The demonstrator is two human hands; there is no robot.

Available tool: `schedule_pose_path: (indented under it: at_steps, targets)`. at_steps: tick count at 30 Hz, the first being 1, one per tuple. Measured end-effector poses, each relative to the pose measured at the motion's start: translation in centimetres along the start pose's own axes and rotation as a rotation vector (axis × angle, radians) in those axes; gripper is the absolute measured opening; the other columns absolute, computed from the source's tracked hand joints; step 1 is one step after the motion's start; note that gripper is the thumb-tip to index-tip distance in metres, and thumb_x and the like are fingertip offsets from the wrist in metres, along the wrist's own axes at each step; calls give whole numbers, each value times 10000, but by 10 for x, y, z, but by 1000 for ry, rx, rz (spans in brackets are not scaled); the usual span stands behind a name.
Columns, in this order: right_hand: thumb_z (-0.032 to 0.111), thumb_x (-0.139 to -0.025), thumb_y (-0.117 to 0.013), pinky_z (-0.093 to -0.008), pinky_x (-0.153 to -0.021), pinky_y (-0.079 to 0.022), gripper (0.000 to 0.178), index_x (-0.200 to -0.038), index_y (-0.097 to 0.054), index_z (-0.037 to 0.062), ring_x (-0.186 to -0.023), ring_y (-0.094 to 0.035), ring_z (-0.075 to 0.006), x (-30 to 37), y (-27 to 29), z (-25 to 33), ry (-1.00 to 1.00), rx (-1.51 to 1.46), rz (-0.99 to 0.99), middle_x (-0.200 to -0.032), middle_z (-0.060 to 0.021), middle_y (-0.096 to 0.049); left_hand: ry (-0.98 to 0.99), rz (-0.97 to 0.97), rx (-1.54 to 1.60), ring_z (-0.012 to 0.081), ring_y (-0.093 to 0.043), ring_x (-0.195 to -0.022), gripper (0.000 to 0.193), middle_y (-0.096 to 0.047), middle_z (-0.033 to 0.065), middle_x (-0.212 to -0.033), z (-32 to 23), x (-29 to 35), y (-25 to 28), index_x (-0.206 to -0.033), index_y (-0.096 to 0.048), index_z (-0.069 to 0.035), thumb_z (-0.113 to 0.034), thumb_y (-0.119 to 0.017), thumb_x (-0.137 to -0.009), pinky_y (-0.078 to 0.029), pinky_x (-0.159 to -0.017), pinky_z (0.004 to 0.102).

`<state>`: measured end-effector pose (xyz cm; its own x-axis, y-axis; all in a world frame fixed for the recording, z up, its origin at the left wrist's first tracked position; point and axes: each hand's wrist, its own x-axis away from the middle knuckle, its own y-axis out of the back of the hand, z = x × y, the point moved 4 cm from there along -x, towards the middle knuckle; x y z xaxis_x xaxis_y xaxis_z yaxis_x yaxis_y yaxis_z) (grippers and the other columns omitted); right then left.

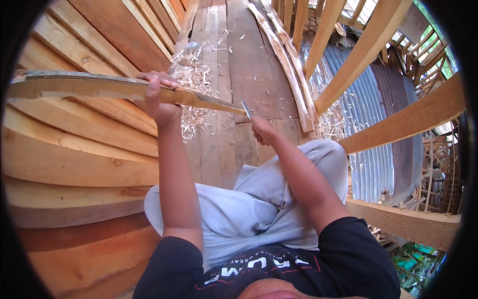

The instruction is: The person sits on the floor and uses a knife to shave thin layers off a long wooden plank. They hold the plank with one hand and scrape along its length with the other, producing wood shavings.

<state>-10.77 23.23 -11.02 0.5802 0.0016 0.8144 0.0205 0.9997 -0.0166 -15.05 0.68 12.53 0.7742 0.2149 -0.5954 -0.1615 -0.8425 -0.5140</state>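
A long wooden pole (99, 87), with rough bark along one edge, reaches from the far left to a thin tip near the middle. My left hand (159, 94) is wrapped round it, thumb on the near side. Closed round a knife, my right hand (262, 130) is just beyond the pole's tip. The knife's short metal blade (246, 109) points up and away, at or touching the tip; I cannot tell which. Its handle is mostly hidden in my fingers.
Pale shavings (191, 79) are scattered over the plank floor (214, 154). Two peeled poles (289, 65) lie along the right side. A board wall (79, 154) stands at left. Wooden rails (408, 119) edge the right, with corrugated metal sheets (371, 124) beyond and below.
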Motion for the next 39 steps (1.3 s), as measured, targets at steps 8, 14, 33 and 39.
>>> schedule_pose_path:
  at_steps: [8, 14, 33, 39]
  targets:
    - [336, -836, -376, -283, -362, -99, 315, -585, -277, 174, -383, -174, -76, -4, -12, 4, -53, 9, 44, -484, 42, -215, -100, -186, -127, 178, -525, -523, 145, -500, 70, -583, -7, -8, -1, -785, -486, -63, -151, -599, -766, -466, -537, 291]
    - [368, -864, -359, -286, -363, -100, 337, -592, -292, 181, -388, -155, -71, -38, -2, 15, -93, 74, 128, -489, 58, -214, -117, -195, -200, 179, -529, -511, 142, -502, 74, -558, -6, -9, -1, -752, -482, -46, -147, -577, -780, -468, -546, 300]
    - [232, -857, -367, -334, -361, -201, 250, -634, -360, 120, -390, -281, -127, -45, -5, 31, 159, 299, -122, -524, -25, -344, -33, -357, -309, 188, -492, -606, 256, -488, 67, -645, -7, -2, 8, -705, -484, -72, -294, -565, -802, -426, -627, 312]
    - [226, -862, -375, -331, -352, -187, 252, -636, -364, 115, -389, -299, -120, -57, -7, 31, 236, 349, -74, -521, -32, -344, -37, -336, -294, 183, -485, -606, 250, -485, 63, -645, -6, -4, 6, -704, -479, -75, -291, -551, -807, -424, -636, 320]
